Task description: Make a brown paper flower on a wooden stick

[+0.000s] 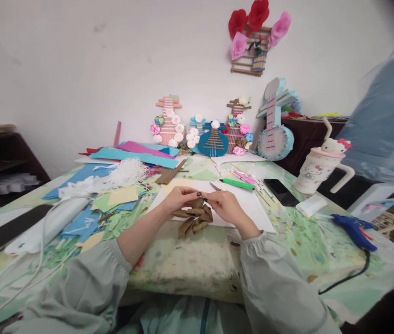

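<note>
1. The stained tabletop point(183, 269) ran out from under the white sheet point(252, 213) toward the wearer.
2. The brown folded paper point(200, 220), looped into strips, was held above the near part of the white sheet.
3. The left hand point(180, 198) and right hand point(225, 206) met over the white sheet, fingertips of both pinched on the brown folded paper.
4. A blue glue gun point(353, 230) lay well to the right of the white sheet; green paper scraps point(118, 223) lay to its left.
5. A black phone point(280, 192) lay just right of the white sheet, a green marker point(238, 184) at its far edge.
6. A teal lute-shaped craft point(205, 146) stood beyond the white sheet.
</note>
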`<state>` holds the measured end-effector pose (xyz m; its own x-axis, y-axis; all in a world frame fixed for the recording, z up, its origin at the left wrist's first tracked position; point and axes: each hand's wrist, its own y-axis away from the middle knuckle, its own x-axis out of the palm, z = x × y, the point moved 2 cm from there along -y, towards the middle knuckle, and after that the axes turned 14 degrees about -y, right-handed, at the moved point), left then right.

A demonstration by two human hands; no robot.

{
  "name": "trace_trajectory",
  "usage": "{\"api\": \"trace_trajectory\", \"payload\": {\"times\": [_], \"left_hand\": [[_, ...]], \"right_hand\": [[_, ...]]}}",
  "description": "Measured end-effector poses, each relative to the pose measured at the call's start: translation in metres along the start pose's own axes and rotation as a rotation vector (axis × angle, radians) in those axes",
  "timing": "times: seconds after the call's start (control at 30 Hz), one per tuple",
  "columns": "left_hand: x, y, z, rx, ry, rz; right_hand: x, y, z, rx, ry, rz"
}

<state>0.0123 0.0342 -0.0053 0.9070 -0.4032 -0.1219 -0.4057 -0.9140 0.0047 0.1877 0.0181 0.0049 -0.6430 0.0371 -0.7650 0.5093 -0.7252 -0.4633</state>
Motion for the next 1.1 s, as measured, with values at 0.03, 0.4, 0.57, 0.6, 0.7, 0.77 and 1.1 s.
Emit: {"api": "trace_trajectory", "payload": {"times": [0.03,0.4,0.57,0.6,0.7,0.77,1.1], "left_hand": [[0.000,0.000,-0.001,0.021,-0.018,-0.005],[-0.007,-0.001,0.001,0.130,-0.212,-0.078],[-0.006,0.001,-0.001,0.122,-0.260,-0.118],[-0.005,0.002,-0.002,0.120,-0.263,-0.123],[-0.004,0.004,-0.003,0.102,-0.256,-0.126],[-0.003,0.005,-0.003,0.092,-0.248,-0.128],[-0.001,0.007,-0.005,0.134,-0.284,-0.122]], "right_hand": [[0.000,0.000,0.001,-0.009,0.016,-0.009],[-0.002,0.002,0.008,0.090,0.143,-0.097],[-0.003,0.003,0.006,0.174,0.240,-0.076],[-0.004,0.003,0.007,0.170,0.240,-0.080],[-0.004,0.003,0.008,0.154,0.228,-0.095],[-0.003,0.003,0.009,0.150,0.217,-0.113],[0.000,0.000,0.011,0.101,0.164,-0.242]]}}
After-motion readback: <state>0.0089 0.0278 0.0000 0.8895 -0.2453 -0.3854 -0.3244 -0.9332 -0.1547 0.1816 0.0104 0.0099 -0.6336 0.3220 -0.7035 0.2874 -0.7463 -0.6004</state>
